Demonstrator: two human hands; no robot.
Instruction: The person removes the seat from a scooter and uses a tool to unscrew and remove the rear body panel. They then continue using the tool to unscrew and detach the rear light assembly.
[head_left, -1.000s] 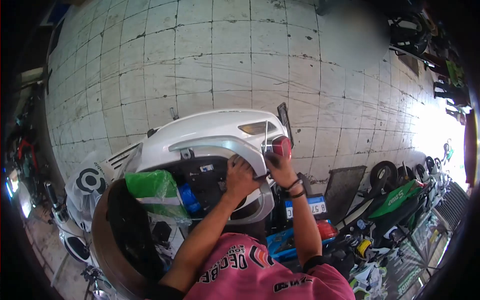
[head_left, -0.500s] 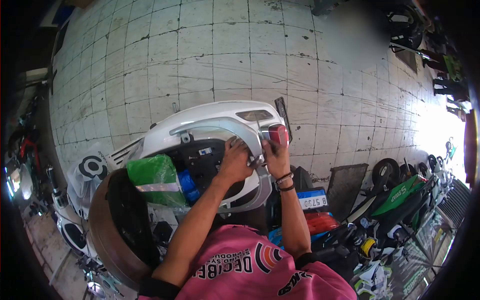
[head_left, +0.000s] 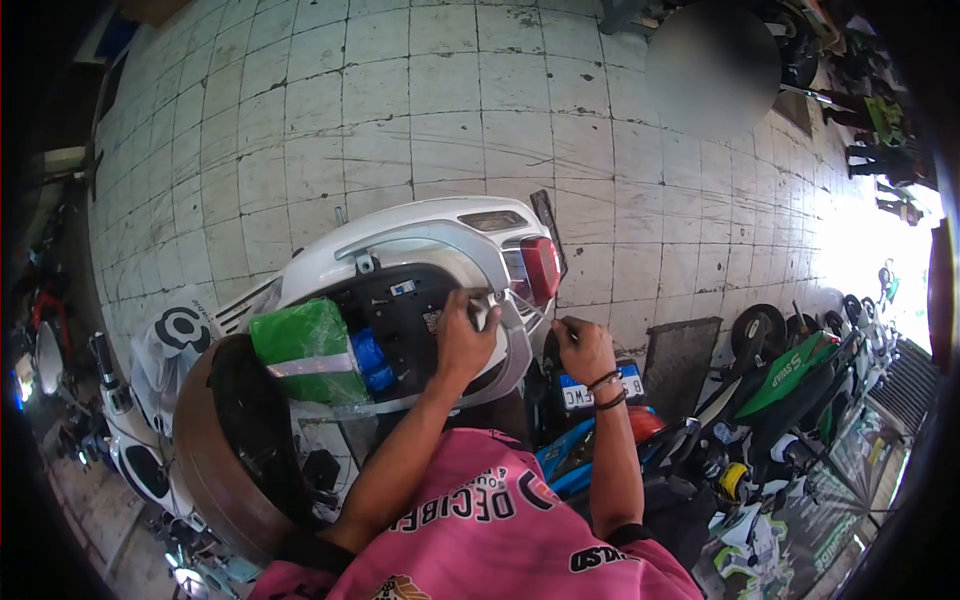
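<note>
A white scooter's rear body [head_left: 400, 214] lies before me with its brown seat [head_left: 212, 445] tipped up to the left. Along the tail curves a silver grab rail [head_left: 450, 243]. My left hand [head_left: 468, 340] has its fingers closed around the rail's inner bracket, over the dark storage compartment [head_left: 400, 310]. To the right of the red tail light [head_left: 541, 268], and apart from the rail, is my right hand [head_left: 587, 350]. Its fingers are curled in a pinch; whatever they may hold cannot be made out.
A green plastic-wrapped package [head_left: 305, 350] and a blue bundle [head_left: 372, 360] rest in the scooter's opening. Parked motorcycles [head_left: 770, 420] stand at the right. A white tiled floor [head_left: 400, 110] stretches ahead. Several people [head_left: 885, 125] are at the far right.
My right hand has let go near the tail light and moved down and right, away from the rail. The rail now sits lower against the tail, and my left hand stays at its bracket.
</note>
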